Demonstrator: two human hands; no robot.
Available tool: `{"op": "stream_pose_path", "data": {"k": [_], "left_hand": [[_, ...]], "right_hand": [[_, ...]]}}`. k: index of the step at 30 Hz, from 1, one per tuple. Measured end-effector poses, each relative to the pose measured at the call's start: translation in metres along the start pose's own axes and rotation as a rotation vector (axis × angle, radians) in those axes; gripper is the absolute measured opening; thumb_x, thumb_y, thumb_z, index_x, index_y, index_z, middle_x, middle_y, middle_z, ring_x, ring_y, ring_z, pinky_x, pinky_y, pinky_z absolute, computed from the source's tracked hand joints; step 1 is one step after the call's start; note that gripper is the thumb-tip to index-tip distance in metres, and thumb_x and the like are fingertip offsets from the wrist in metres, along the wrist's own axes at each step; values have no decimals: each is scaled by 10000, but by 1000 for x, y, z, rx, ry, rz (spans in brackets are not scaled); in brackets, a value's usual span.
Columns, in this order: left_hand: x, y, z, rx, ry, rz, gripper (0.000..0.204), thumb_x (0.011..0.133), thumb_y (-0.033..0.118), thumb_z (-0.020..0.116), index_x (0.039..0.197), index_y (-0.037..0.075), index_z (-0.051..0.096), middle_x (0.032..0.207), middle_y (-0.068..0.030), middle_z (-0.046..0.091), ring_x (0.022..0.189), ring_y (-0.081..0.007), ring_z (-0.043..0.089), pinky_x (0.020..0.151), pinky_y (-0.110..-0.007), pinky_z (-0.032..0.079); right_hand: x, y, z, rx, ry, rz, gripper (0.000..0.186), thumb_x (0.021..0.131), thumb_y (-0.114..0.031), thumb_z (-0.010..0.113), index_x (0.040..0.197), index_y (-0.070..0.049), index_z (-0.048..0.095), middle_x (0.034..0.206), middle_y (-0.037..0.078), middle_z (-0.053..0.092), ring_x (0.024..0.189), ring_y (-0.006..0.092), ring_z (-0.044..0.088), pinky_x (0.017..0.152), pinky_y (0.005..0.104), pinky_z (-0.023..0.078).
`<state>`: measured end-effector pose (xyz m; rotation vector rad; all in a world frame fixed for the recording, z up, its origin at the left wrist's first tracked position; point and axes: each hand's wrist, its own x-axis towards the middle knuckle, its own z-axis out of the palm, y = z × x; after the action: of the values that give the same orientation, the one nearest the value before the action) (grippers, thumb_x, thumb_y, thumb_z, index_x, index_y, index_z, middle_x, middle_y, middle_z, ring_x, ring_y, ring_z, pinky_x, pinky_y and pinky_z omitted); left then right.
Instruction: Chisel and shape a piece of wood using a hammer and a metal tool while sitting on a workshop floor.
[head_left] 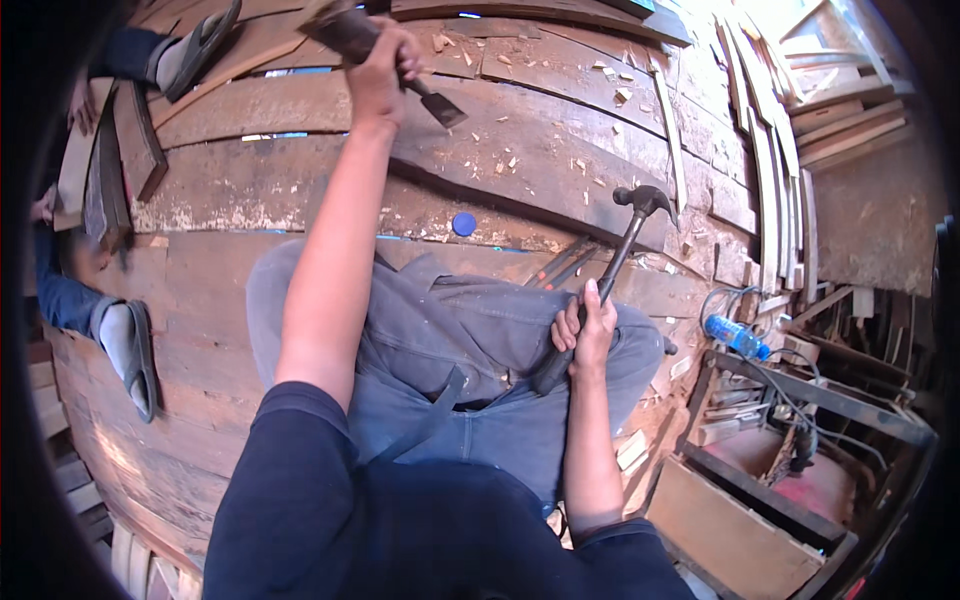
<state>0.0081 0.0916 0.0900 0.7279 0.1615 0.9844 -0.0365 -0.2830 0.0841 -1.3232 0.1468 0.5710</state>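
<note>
My left hand [383, 78] is raised at the far middle, fingers wrapped round a chisel [441, 108]. Its flat dark blade slants down to the right over a thick wooden plank [530, 150]. A wide dark brown piece [345, 32] sticks out past the hand's other side; whether it belongs to the chisel, I cannot tell. Over my right thigh, my right hand [590, 335] grips a claw hammer [630, 235] by its lower handle. The hammer's head points away from me, near the plank's right end. Pale wood chips [510, 163] lie scattered over the plank.
A blue round cap [463, 223] lies before my crossed legs. Narrow orange-marked sticks [560, 265] rest by my right knee. At right are a blue-labelled bottle [735, 335], a cable and an open wooden frame [740, 520]. Another person's sandalled foot [130, 355] is at left.
</note>
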Motion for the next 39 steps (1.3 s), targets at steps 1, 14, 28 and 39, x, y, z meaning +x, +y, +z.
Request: {"op": "stream_pose_path", "data": {"k": [1, 14, 28, 39], "left_hand": [[1, 5, 6, -8, -20, 30, 122, 820, -4, 577, 822, 85, 493, 618, -2, 449, 506, -89, 431, 440, -226, 335], [-64, -66, 60, -51, -37, -461, 142, 828, 67, 637, 786, 69, 501, 664, -9, 442, 568, -111, 440, 502, -238, 361], [-27, 128, -39, 601, 250, 541, 172, 810, 28, 697, 857, 94, 545, 832, -12, 611, 828, -120, 580, 774, -307, 472], [-49, 129, -119, -243, 396, -115, 139, 814, 79, 597, 732, 109, 489, 661, 17, 419, 644, -137, 432, 709, -295, 377]], "right_hand": [[0, 0, -1, 11, -12, 5, 329, 1001, -319, 496, 783, -97, 390, 476, -5, 312, 308, 98, 308, 282, 258, 267], [2, 5, -12, 105, -42, -2, 307, 987, -287, 535, 1005, 19, 520, 484, 11, 367, 316, 114, 358, 304, 272, 314], [7, 9, -18, 114, -83, 16, 232, 942, -233, 583, 887, -34, 477, 516, 10, 413, 355, 114, 419, 332, 272, 362], [6, 27, -23, -168, -158, -54, 110, 917, -156, 547, 937, -70, 481, 569, 31, 515, 401, 132, 514, 371, 281, 431]]}}
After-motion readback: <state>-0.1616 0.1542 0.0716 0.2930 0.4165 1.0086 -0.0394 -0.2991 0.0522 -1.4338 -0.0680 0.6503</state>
